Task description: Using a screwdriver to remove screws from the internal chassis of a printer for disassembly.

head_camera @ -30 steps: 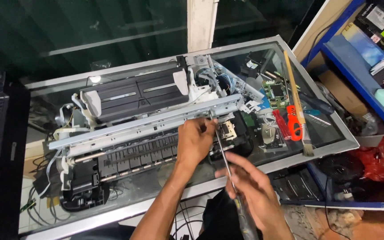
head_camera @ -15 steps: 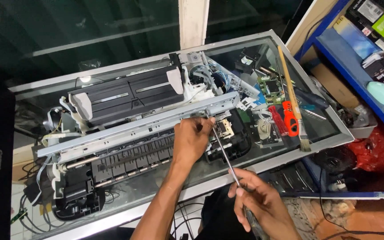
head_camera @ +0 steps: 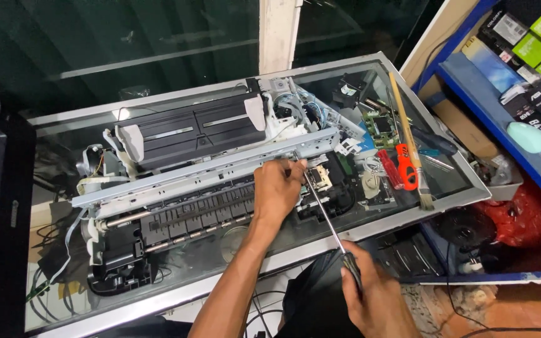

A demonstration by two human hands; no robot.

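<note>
We see a stripped-down printer (head_camera: 183, 181) lying across a glass-topped surface (head_camera: 358, 235), its covers off and its black rollers and paper tray exposed. A long grey metal rail (head_camera: 208, 172) runs across its middle from near left to far right.

Our left hand (head_camera: 278, 191) rests on the printer just below the right part of that rail, fingers curled and pinched around the tip end of a long screwdriver (head_camera: 322, 209) where it meets the metal. Our right hand (head_camera: 370, 294) is nearer to us, off the near edge of the surface, closed in a fist around the screwdriver's dark handle. The thin shaft slants from that hand up and left to the rail.

Right of the left hand sits a black carriage block (head_camera: 330, 188) with loose cables. Farther right on the glass lie a green circuit board (head_camera: 380, 125), an orange-handled tool (head_camera: 402, 166) and a long wooden-handled brush (head_camera: 408, 144) reaching to the right near edge. A blue shelf (head_camera: 502, 119) with boxes stands at the far right, and a red bag (head_camera: 524, 219) lies below it.
</note>
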